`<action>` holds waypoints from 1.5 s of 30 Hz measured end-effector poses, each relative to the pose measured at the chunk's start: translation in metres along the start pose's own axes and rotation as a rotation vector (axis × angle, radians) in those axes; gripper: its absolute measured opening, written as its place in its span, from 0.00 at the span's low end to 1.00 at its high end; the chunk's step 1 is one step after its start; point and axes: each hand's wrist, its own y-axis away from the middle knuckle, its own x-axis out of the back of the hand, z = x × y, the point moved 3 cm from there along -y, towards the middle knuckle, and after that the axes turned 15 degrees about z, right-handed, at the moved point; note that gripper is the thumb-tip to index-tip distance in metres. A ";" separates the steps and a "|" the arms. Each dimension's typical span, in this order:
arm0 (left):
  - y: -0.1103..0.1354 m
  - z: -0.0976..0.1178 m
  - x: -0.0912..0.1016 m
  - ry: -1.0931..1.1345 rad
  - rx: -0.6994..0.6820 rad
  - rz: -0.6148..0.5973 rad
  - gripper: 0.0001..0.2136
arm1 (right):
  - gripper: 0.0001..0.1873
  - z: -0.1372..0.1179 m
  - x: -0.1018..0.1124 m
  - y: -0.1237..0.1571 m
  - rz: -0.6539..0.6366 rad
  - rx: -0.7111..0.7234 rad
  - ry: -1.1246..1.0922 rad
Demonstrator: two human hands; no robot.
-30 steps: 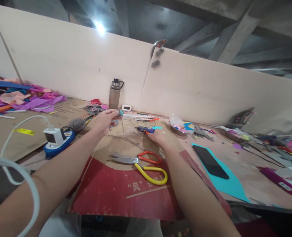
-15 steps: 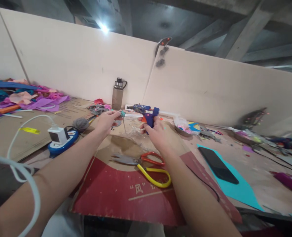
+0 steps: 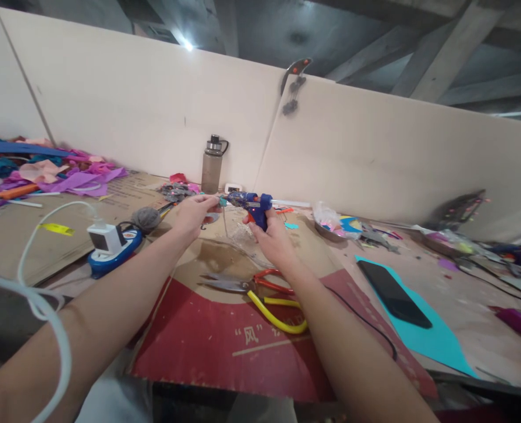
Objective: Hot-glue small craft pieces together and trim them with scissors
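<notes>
My right hand (image 3: pixel 273 235) grips a blue hot glue gun (image 3: pixel 257 210) by its handle, the nozzle pointing left. Between the fingertips of my left hand (image 3: pixel 194 214) is a small teal piece (image 3: pixel 222 201), partly hidden by the fingers. The glue gun's nozzle is at this piece; whether they touch I cannot tell. Below my hands, scissors (image 3: pixel 254 288) with one red and one yellow handle lie on a red and brown cardboard sheet (image 3: pixel 190 346). A clear glue stick (image 3: pixel 291 203) shows behind the gun.
A grey bottle (image 3: pixel 211 167) stands by the partition. On the left are a blue power strip (image 3: pixel 114 255), a grey yarn ball (image 3: pixel 146 218) and coloured scraps (image 3: pixel 44 170). At right, a black phone (image 3: pixel 394 294) lies on teal sheet (image 3: pixel 452 346), near a bowl (image 3: pixel 331 232) of scraps.
The glue gun has moved left and turned, so its nozzle is now at the teal piece. My left hand keeps its pinch and has hardly moved. The view has shifted slightly.
</notes>
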 end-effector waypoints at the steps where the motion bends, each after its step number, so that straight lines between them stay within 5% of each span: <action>1: 0.000 0.000 0.000 0.003 0.003 -0.005 0.12 | 0.12 -0.001 0.000 0.000 0.001 0.006 0.013; 45: 0.005 0.004 -0.002 0.004 -0.019 0.026 0.11 | 0.16 -0.012 0.000 0.003 0.061 0.052 0.230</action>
